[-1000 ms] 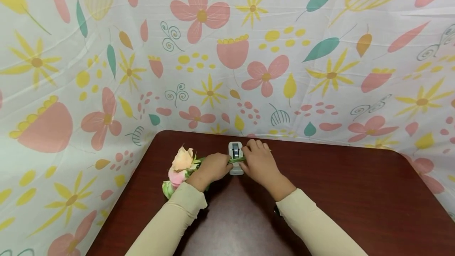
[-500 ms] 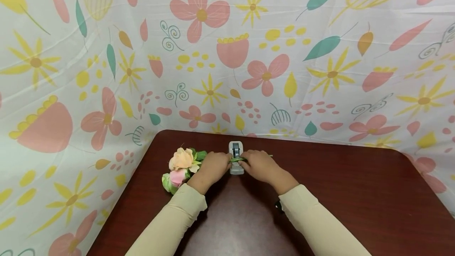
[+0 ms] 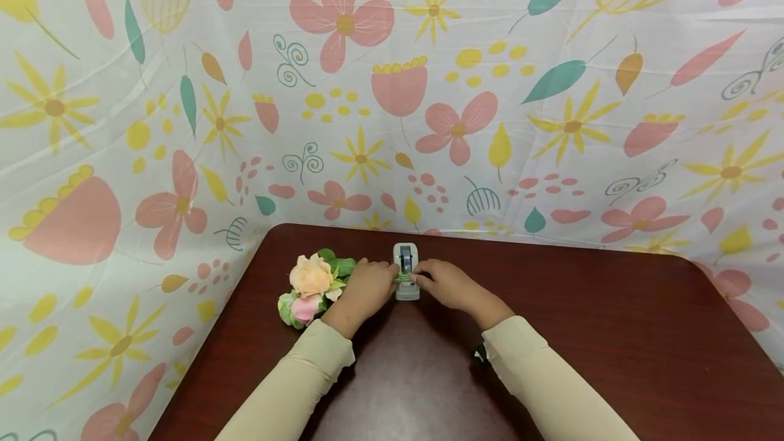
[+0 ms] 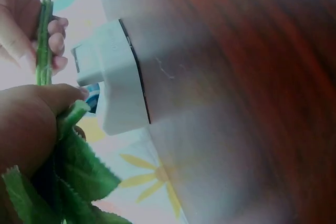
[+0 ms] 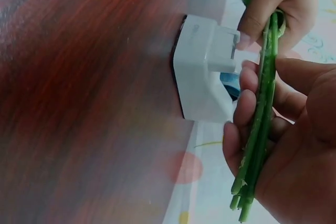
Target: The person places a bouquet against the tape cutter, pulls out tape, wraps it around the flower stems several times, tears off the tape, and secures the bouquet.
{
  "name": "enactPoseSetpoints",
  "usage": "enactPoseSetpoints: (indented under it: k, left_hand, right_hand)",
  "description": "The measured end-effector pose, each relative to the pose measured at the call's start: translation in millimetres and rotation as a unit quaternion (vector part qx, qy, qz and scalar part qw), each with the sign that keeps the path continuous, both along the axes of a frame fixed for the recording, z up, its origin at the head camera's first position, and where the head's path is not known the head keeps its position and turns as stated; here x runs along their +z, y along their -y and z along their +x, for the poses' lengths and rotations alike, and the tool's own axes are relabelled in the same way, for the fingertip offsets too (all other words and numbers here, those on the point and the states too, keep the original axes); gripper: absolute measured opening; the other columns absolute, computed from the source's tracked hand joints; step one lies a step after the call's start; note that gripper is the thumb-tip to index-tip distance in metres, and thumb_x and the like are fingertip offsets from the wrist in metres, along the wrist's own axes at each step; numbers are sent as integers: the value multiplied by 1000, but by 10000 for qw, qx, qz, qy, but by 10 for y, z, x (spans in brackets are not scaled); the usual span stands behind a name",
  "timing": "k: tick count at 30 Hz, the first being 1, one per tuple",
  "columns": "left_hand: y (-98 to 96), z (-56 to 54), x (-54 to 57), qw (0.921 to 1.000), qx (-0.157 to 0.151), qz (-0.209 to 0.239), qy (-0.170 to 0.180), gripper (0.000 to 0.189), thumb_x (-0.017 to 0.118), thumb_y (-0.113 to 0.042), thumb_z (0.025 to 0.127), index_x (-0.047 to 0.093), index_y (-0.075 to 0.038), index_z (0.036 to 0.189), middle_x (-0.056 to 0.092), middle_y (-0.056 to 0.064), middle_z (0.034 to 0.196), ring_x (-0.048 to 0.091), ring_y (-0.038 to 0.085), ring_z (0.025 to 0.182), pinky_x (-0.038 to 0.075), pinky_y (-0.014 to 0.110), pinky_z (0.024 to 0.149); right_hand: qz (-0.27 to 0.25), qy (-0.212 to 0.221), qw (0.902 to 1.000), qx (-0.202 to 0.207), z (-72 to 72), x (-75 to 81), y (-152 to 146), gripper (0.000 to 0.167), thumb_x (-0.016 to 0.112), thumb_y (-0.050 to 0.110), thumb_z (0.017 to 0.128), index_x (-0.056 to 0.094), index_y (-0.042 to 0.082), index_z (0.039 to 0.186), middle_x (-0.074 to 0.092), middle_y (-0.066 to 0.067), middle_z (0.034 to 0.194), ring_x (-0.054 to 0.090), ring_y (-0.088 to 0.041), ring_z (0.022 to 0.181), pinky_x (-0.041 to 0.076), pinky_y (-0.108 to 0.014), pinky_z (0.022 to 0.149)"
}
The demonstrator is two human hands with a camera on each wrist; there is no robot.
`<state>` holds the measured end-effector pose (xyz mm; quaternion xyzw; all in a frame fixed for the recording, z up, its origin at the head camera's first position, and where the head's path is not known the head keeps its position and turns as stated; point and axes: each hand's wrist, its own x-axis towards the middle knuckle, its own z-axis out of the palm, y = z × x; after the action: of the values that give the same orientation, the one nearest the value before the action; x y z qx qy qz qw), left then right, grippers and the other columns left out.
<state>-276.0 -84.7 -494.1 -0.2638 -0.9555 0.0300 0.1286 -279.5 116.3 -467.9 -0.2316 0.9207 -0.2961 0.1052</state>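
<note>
Left of centre on the table, my left hand [image 3: 367, 291] grips a bunch of flowers by the stems, just below the leaves [image 4: 86, 169]. A peach bloom [image 3: 311, 276] and a pink one [image 3: 306, 307] hang out to its left. The green stems [image 5: 260, 129] run on to my right hand [image 3: 452, 286], whose thumb and curled fingers hold them; their cut ends stick out past the palm in the right wrist view. Close behind the stems stands a white tape dispenser [image 3: 407, 294] with a blue-cored roll [image 5: 229, 83]. My left thumb is at the dispenser's front end in that view.
The dark red-brown table [image 3: 612, 332] reaches far to the right of my hands. A white cloth [image 3: 551, 46] printed with flowers and leaves hangs along its back and left sides.
My right hand has turned and come down from its raised position, with its fingers now lower at the stems. The blooms have rolled slightly, showing more green leaf. The dispenser stays in place.
</note>
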Motion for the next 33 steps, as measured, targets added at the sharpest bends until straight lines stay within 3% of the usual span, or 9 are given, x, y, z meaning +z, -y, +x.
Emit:
enactPoseSetpoints:
  k: [5, 11, 15, 23, 33]
  left_hand:
    - [5, 25, 3, 9998, 65, 149, 125, 12, 69, -27, 93, 67, -16, 96, 69, 0, 84, 68, 18, 80, 44, 35, 70]
    - [-11, 88, 96, 9984, 234, 224, 469, 22, 66, -35, 94, 70, -16, 105, 67, 1, 91, 66, 20, 84, 43, 38, 76]
    - [-25, 132, 170, 9966, 354, 340, 666, 27, 63, -41, 96, 71, -18, 107, 66, 2, 94, 65, 22, 85, 40, 39, 77]
    - [-24, 119, 212, 9941, 354, 525, 878, 29, 62, -44, 99, 74, -22, 114, 68, 0, 98, 64, 19, 87, 41, 39, 78]
    - [-25, 89, 185, 9939, 225, 644, 861, 17, 75, -36, 92, 69, -20, 91, 64, -5, 82, 62, 13, 76, 42, 36, 76]
  right_hand:
    - [-68, -68, 9999, -143, 23, -33, 16, 22, 59, 26, 103, 69, 13, 117, 67, -5, 121, 64, -22, 110, 51, -45, 93]
    - [-53, -360, 9990, -250, 28, -82, 22, 17, 62, 25, 101, 68, 15, 115, 66, -3, 117, 64, -23, 108, 51, -46, 93]
    - [-49, -574, 9980, -276, 38, -111, 27, 17, 64, 24, 100, 68, 15, 114, 67, -3, 115, 64, -25, 110, 46, -51, 100]
    - [-73, -997, 9946, -266, 40, -162, 58, 12, 68, 24, 98, 68, 16, 107, 67, -2, 108, 63, -28, 109, 41, -58, 105]
    - [62, -1213, 9924, -171, 55, -160, 72, 13, 70, 23, 96, 66, 15, 105, 66, -3, 107, 65, -21, 97, 45, -53, 96]
